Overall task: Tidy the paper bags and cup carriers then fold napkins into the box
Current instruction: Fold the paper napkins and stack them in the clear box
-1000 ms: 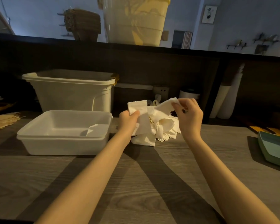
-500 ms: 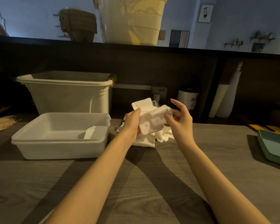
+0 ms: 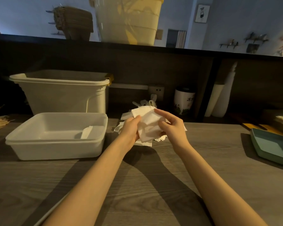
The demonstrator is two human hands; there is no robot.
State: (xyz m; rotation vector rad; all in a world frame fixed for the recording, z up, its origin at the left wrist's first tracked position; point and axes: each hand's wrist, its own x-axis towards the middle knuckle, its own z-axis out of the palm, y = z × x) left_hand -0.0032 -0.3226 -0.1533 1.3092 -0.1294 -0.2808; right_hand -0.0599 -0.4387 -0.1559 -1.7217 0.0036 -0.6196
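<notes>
Above the desk's (image 3: 137, 185) far middle, a white napkin (image 3: 149, 123) is pinched between left hand (image 3: 129, 130) and right hand (image 3: 171, 128), over a loose napkin pile (image 3: 144, 143). Left, a shallow white plastic box (image 3: 55, 149) holds one folded napkin (image 3: 87, 132).

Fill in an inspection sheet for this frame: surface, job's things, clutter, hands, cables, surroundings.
Surface: grey wood-grain counter, dimly lit.
Job's things: white napkin held above a loose napkin pile; shallow white box to the left with one folded napkin inside.
Clutter: tall cream bin behind the box; green tray at right; printed canister at the back wall.
Hands: left hand and right hand both grip the napkin.
Cables: nothing seen; a wall socket with something white hanging below it.
Surroundings: dark ledge above carrying a cream bucket.
</notes>
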